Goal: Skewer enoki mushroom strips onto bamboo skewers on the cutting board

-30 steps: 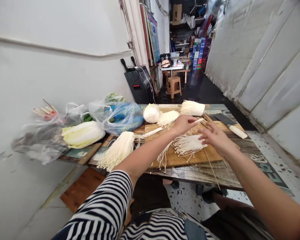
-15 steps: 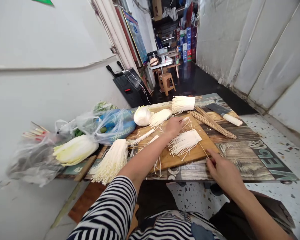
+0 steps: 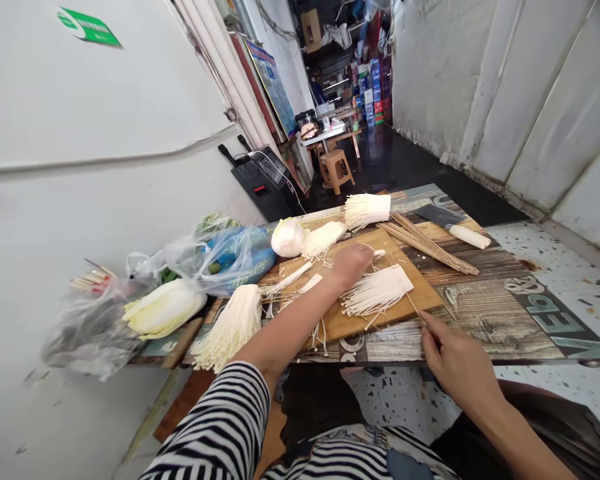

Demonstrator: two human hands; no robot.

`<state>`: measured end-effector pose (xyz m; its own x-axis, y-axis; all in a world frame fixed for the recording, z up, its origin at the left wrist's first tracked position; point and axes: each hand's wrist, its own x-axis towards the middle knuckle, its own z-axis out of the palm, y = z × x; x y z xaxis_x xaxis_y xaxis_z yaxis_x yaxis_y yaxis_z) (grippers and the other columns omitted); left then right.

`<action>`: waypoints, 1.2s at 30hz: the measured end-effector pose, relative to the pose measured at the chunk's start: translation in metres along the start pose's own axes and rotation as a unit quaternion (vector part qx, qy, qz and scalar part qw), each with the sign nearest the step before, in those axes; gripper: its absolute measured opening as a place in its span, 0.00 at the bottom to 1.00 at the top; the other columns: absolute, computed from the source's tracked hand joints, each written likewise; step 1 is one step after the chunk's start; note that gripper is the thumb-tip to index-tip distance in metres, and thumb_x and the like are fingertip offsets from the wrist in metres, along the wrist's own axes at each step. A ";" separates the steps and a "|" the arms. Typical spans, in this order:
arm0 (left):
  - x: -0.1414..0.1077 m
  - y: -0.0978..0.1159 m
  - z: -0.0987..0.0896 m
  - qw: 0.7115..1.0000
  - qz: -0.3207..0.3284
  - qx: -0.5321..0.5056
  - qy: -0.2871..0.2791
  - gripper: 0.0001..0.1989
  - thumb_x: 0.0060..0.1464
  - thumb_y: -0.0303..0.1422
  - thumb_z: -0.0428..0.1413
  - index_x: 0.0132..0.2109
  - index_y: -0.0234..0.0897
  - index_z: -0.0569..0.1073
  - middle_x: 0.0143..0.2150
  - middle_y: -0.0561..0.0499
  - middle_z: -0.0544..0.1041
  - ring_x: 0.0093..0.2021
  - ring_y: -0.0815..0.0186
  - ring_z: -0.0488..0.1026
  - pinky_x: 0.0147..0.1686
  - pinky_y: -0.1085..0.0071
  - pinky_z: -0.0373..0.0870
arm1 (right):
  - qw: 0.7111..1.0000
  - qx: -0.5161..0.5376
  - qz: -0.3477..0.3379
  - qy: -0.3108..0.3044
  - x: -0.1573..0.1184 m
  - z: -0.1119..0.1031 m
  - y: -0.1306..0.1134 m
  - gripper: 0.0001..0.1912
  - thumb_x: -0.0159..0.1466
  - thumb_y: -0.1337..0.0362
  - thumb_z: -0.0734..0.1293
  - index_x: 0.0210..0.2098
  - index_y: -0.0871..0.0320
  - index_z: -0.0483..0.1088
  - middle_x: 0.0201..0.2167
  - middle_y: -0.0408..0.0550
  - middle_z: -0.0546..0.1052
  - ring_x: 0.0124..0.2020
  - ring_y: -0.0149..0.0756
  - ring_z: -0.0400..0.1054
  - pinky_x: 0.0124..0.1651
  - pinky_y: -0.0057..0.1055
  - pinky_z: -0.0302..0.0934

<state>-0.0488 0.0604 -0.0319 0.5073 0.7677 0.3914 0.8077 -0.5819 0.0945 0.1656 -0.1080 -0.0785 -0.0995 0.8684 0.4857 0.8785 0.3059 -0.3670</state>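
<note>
My right hand [image 3: 455, 353] pinches a thin wooden skewer [image 3: 416, 307] at the near right edge of the cutting board [image 3: 420, 283]. The skewer's far end meets the cut base of a flat bunch of enoki mushrooms [image 3: 380, 290] lying on the board. My left hand [image 3: 353, 265] is closed over the board just behind that bunch, with a small clump of enoki strands [image 3: 379, 253] poking out past its fingers. Thin loose enoki pieces [image 3: 293, 275] lie at the board's left, partly hidden by my left forearm.
Bamboo skewers [image 3: 433, 247] and a cleaver [image 3: 450, 227] lie to the right. More enoki bunches [image 3: 233, 327] [image 3: 367, 210] rest left of and behind the board. A napa cabbage [image 3: 165, 310], a white cabbage piece [image 3: 287, 238] and plastic bags [image 3: 230, 260] sit left.
My left hand has closed over the loose enoki strands, and they now show as a short clump. My right hand keeps its pinch on the skewer. The whole view has shifted slightly.
</note>
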 end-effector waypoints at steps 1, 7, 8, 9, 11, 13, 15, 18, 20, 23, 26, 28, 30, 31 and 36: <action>0.003 0.003 0.005 1.000 0.012 -0.009 -0.022 0.07 0.60 0.29 0.55 0.35 0.36 0.77 0.37 0.47 0.80 0.41 0.61 0.75 0.44 0.68 0.69 | 1.000 0.004 0.000 0.001 -0.001 -0.001 0.000 0.20 0.66 0.64 0.57 0.49 0.63 0.75 0.29 0.51 0.81 0.22 0.39 0.72 0.25 0.32 0.60; 0.017 -0.004 -0.004 0.995 0.025 -0.061 -0.080 0.10 0.63 0.31 0.52 0.41 0.37 0.79 0.42 0.49 0.81 0.43 0.64 0.76 0.46 0.70 0.69 | 1.000 0.007 -0.012 0.007 -0.001 -0.008 -0.002 0.19 0.65 0.66 0.57 0.47 0.63 0.75 0.33 0.49 0.82 0.24 0.39 0.74 0.27 0.32 0.63; 0.018 -0.006 -0.006 0.994 0.023 -0.067 -0.082 0.10 0.63 0.31 0.52 0.42 0.37 0.79 0.42 0.49 0.81 0.44 0.63 0.76 0.47 0.69 0.69 | 1.000 0.006 -0.014 0.008 0.000 -0.008 -0.002 0.19 0.65 0.66 0.57 0.47 0.63 0.76 0.33 0.49 0.82 0.24 0.39 0.75 0.27 0.32 0.63; 0.018 -0.007 -0.007 0.993 0.023 -0.073 -0.085 0.10 0.63 0.31 0.52 0.42 0.37 0.79 0.43 0.50 0.81 0.44 0.63 0.76 0.47 0.69 0.69 | 1.000 0.006 -0.016 0.010 0.000 -0.009 -0.002 0.18 0.65 0.66 0.57 0.47 0.64 0.76 0.32 0.49 0.82 0.24 0.39 0.75 0.26 0.32 0.63; 0.019 -0.007 -0.005 0.991 0.025 -0.087 -0.096 0.09 0.61 0.30 0.54 0.42 0.37 0.79 0.43 0.50 0.82 0.44 0.64 0.77 0.47 0.71 0.69 | 1.000 0.005 -0.020 0.015 0.001 -0.009 -0.002 0.18 0.65 0.66 0.57 0.47 0.64 0.76 0.31 0.49 0.81 0.23 0.39 0.74 0.25 0.32 0.63; 0.019 -0.005 0.000 0.989 0.027 -0.101 -0.103 0.08 0.60 0.28 0.55 0.42 0.37 0.80 0.42 0.51 0.82 0.43 0.66 0.77 0.46 0.73 0.70 | 1.000 0.008 -0.022 0.020 0.000 -0.009 -0.002 0.18 0.65 0.66 0.57 0.46 0.64 0.76 0.31 0.49 0.82 0.23 0.39 0.75 0.25 0.32 0.63; 0.019 -0.004 0.006 0.989 0.023 -0.110 -0.099 0.08 0.59 0.27 0.56 0.41 0.37 0.80 0.42 0.50 0.82 0.44 0.66 0.78 0.47 0.73 0.70 | 0.999 0.014 -0.024 0.027 0.000 -0.010 -0.002 0.18 0.65 0.67 0.58 0.46 0.64 0.76 0.32 0.50 0.82 0.24 0.39 0.75 0.25 0.31 0.63; 0.016 -0.003 0.012 0.990 0.011 -0.118 -0.080 0.08 0.59 0.26 0.56 0.41 0.35 0.80 0.43 0.47 0.82 0.45 0.64 0.77 0.49 0.69 0.70 | 0.999 0.021 -0.030 0.034 0.000 -0.011 -0.002 0.18 0.65 0.67 0.58 0.46 0.65 0.77 0.30 0.49 0.81 0.23 0.38 0.75 0.24 0.30 0.62; 0.014 -0.003 0.013 0.990 0.006 -0.124 -0.070 0.08 0.59 0.27 0.56 0.42 0.35 0.80 0.44 0.46 0.81 0.45 0.64 0.77 0.50 0.68 0.70 | 0.999 0.025 -0.031 0.033 0.000 -0.012 -0.001 0.18 0.65 0.66 0.58 0.46 0.64 0.77 0.29 0.49 0.81 0.22 0.38 0.74 0.23 0.30 0.61; 0.013 -0.003 0.015 0.989 0.004 -0.131 -0.061 0.08 0.58 0.26 0.56 0.41 0.35 0.80 0.44 0.46 0.81 0.45 0.64 0.77 0.51 0.68 0.70 | 0.998 0.048 -0.027 0.014 0.003 -0.013 0.002 0.19 0.65 0.66 0.58 0.46 0.65 0.77 0.30 0.50 0.81 0.23 0.38 0.74 0.24 0.30 0.62; 0.015 -0.002 0.016 0.990 0.002 -0.133 -0.055 0.08 0.57 0.25 0.56 0.39 0.36 0.80 0.43 0.47 0.81 0.45 0.64 0.77 0.51 0.68 0.70 | 0.997 0.078 -0.013 -0.012 0.005 -0.014 0.005 0.19 0.65 0.65 0.58 0.47 0.65 0.76 0.30 0.50 0.81 0.23 0.37 0.74 0.25 0.29 0.62; 0.016 -0.001 0.017 0.990 0.002 -0.133 -0.051 0.08 0.56 0.24 0.57 0.38 0.36 0.80 0.42 0.48 0.81 0.45 0.64 0.77 0.51 0.68 0.70 | 0.996 0.090 -0.004 -0.020 0.006 -0.014 0.006 0.20 0.65 0.65 0.58 0.48 0.65 0.76 0.28 0.49 0.81 0.21 0.36 0.73 0.24 0.29 0.61; 0.017 -0.001 0.018 0.990 0.003 -0.133 -0.048 0.08 0.56 0.23 0.57 0.37 0.36 0.80 0.41 0.48 0.81 0.45 0.64 0.77 0.51 0.68 0.70 | 0.995 0.096 0.003 -0.025 0.006 -0.015 0.006 0.20 0.65 0.64 0.58 0.48 0.65 0.76 0.27 0.50 0.81 0.21 0.36 0.73 0.23 0.29 0.60; 0.017 0.000 0.018 0.990 0.003 -0.133 -0.047 0.08 0.55 0.23 0.57 0.37 0.36 0.80 0.41 0.48 0.81 0.44 0.64 0.77 0.50 0.69 0.70 | 0.995 0.098 0.008 -0.028 0.006 -0.015 0.006 0.20 0.65 0.64 0.58 0.48 0.65 0.76 0.27 0.50 0.81 0.20 0.36 0.72 0.23 0.29 0.60; 0.016 0.000 0.018 0.991 0.004 -0.130 -0.043 0.09 0.55 0.22 0.56 0.36 0.38 0.80 0.42 0.49 0.81 0.45 0.64 0.77 0.50 0.69 0.70 | 0.993 0.105 0.029 -0.051 0.005 -0.014 0.007 0.21 0.64 0.62 0.57 0.49 0.63 0.76 0.26 0.49 0.81 0.19 0.36 0.71 0.23 0.30 0.59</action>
<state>-0.0354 0.0772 -0.0421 0.5470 0.7757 0.3148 0.7041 -0.6297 0.3282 0.1775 -0.1066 -0.0673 -0.1080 0.9183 0.3808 0.7685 0.3201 -0.5540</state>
